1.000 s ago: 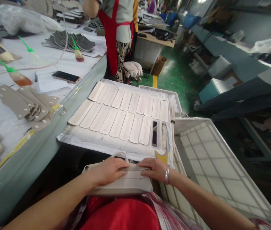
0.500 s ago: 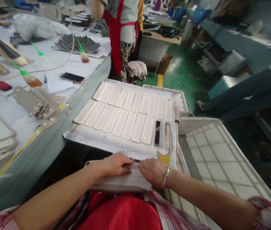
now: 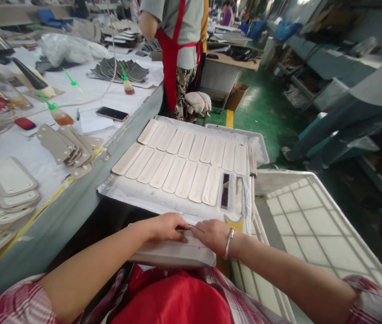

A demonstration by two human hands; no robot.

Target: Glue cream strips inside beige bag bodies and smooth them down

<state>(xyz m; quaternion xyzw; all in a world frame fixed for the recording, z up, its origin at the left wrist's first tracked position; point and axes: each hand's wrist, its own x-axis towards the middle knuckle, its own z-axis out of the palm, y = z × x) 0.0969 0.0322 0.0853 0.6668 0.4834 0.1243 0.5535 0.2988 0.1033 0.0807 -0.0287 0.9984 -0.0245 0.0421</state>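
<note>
My left hand [image 3: 168, 227] and my right hand [image 3: 213, 235] meet at the upper edge of a pale beige leather-like piece [image 3: 177, 255] lying at my lap. Both hands are closed on that edge, fingertips almost touching; exactly what lies under the fingers is hidden. A bracelet circles my right wrist. Just beyond the hands is a white-covered board [image 3: 130, 196] carrying two rows of pale rounded strips [image 3: 172, 173]. Near its right end are rectangular cutouts [image 3: 225, 191], and a yellow crescent-edged piece [image 3: 234, 223] shows beside my right hand.
On the left table are stacked beige tags [image 3: 54, 144], pale rounded panels [image 3: 13, 175], a phone [image 3: 112, 114] and a glue bottle [image 3: 61, 118]. A large white crate [image 3: 312, 180] stands at right. A person in a red apron [image 3: 168, 63] stands ahead; another person's legs [image 3: 332, 121] are at right.
The view has shifted a little, so the table and board appear farther right and slightly lower. Both hands stay at the beige piece's edge, with my right fingers lying flatter over it.
</note>
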